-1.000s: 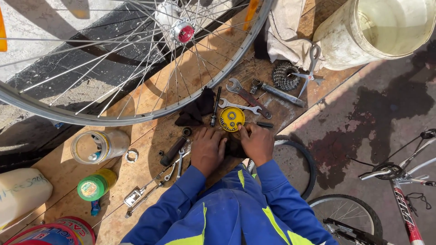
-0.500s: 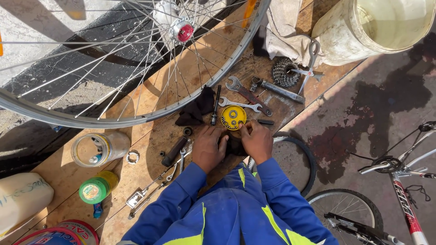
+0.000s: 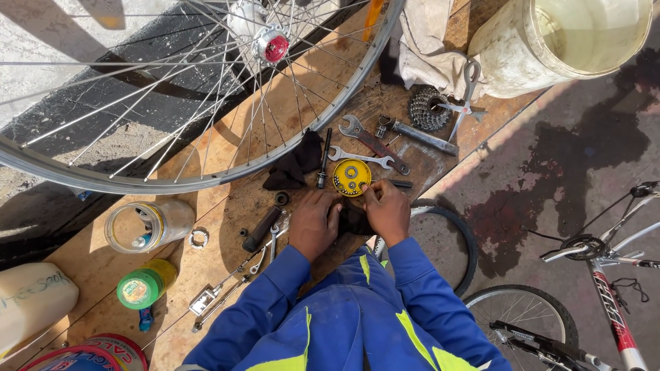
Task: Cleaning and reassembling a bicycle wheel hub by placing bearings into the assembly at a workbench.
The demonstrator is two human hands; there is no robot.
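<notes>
2 hands work low on the board [image 3: 206, 148]. Left hand [image 3: 314, 223]: fingers curled, tips pressed down just left of a dark part [image 3: 355, 221]. Right hand [image 3: 387, 211]: fingers bent together at the near edge of the yellow lid [image 3: 351, 178]; whether they pinch anything, cannot tell. The dark part sits between the 2 hands, mostly covered; its kind is not readable.

Hidden or cut off:
- Wheel [image 3: 206, 89]: only the lower arc of the rim is in frame; hub [image 3: 271, 45] shows.
- Bucket [image 3: 570, 41]: cropped at top right.
- Jug [image 3: 31, 302] and a tin [image 3: 96, 354]: cropped at left and bottom.
- Bike [image 3: 605, 275]: partly out of frame at right.
- Small pieces inside the lid: too small to name.

Versus 0.5 s earlier: both hands sit in the same spot by the lid; the view has shifted slightly, nothing on the board has moved.

Counts, beyond the fingertips:
- 2 spanners [image 3: 361, 159], touching.
- 1 hammer-like tool [image 3: 416, 135].
- 1 sprocket [image 3: 427, 108], scissors [image 3: 464, 96] across it.
- 1 rag [image 3: 426, 41].
- 1 black cloth [image 3: 294, 165].

Left of the fingers:
- 1 grip [image 3: 261, 230].
- 1 jar [image 3: 148, 225].
- 1 green-lidded tub [image 3: 144, 287].
- 1 ring [image 3: 199, 238].
</notes>
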